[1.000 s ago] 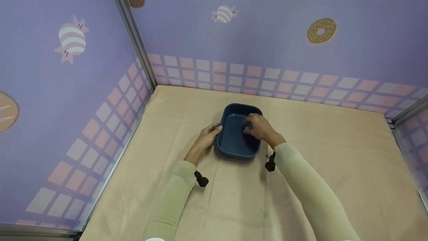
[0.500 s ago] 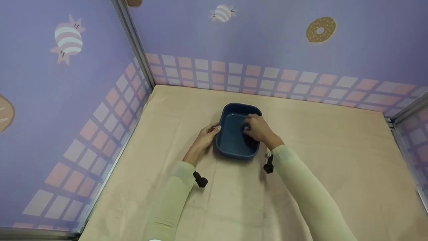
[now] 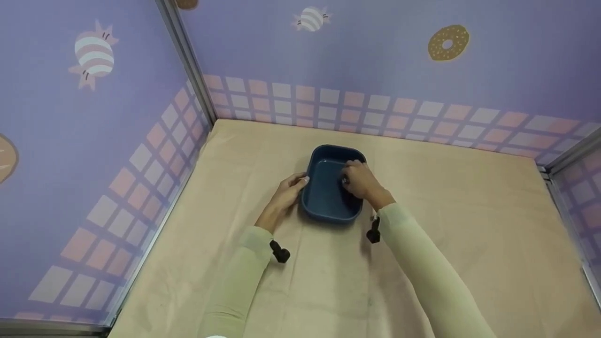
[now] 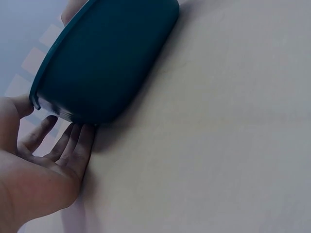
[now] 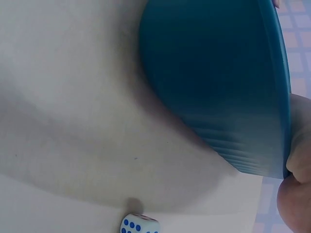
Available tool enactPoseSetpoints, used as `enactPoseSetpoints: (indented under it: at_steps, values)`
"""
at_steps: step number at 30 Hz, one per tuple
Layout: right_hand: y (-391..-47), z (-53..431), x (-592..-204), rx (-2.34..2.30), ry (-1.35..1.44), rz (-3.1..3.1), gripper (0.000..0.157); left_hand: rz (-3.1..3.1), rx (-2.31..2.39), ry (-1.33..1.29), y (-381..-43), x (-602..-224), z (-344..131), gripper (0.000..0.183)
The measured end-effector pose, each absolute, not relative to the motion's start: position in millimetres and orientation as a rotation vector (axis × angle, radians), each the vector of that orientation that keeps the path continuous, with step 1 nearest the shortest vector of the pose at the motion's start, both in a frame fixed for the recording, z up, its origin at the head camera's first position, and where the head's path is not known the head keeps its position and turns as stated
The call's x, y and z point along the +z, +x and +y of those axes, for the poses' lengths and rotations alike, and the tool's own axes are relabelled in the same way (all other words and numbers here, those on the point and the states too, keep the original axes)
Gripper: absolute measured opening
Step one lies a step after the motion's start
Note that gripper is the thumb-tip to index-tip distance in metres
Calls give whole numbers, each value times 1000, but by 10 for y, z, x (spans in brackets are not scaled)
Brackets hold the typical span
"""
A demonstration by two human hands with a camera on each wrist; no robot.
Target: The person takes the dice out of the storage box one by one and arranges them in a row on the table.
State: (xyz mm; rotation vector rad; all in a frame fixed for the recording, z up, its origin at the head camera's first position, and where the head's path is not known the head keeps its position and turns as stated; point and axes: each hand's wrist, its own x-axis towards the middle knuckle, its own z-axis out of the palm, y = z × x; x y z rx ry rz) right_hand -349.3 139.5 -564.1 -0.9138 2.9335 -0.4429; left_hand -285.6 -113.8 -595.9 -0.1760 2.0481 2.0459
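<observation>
A dark blue rectangular plastic basin (image 3: 324, 206) with rounded corners sits on the cloth. My left hand (image 3: 287, 190) holds its left side, thumb on the rim and fingers spread against the lower outer wall in the left wrist view. My right hand (image 3: 360, 180) reaches over the right rim into the basin, its fingers curled round a small dark object (image 3: 345, 180) with greyish glints. Most of that object is hidden by the fingers, and I cannot tell its kind. A white die (image 5: 138, 224) with blue pips lies on the cloth outside the basin, near my right wrist.
A beige cloth (image 3: 446, 225) covers the table. Purple printed panels (image 3: 375, 51) rise behind and on both sides, joined by metal posts (image 3: 185, 61). Black wrist-camera mounts (image 3: 281, 252) stick out from both sleeves.
The right hand has shifted slightly within the basin, and its sleeve has moved a little left and down. The left hand keeps its hold on the basin. The head view has drifted slightly.
</observation>
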Motion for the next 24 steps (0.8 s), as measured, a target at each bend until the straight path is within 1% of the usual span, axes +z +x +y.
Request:
enactPoseSetpoints:
  at_steps: [5,11,15,20,24]
  values:
    - [-3493,1389,-5657,-447,-896,2929,10,2101,2019,-125,-2848,-5977,-1149,54]
    - [-3483,1373,-5633,-355,-900,2928,14,2124,2013,-112,-2845,-5980,-1156,55]
    - [-3486,1363,-5605,-303,-905,2935,12,2120,2024,-116,-2844,-5963,-1153,55]
    - [-3501,1383,-5644,-388,-923,2936,9,2117,2021,-128,-2839,-5953,-1151,54]
    - [-3525,1403,-5697,-550,-947,2949,8,2094,2034,-137,-2842,-5965,-1154,54]
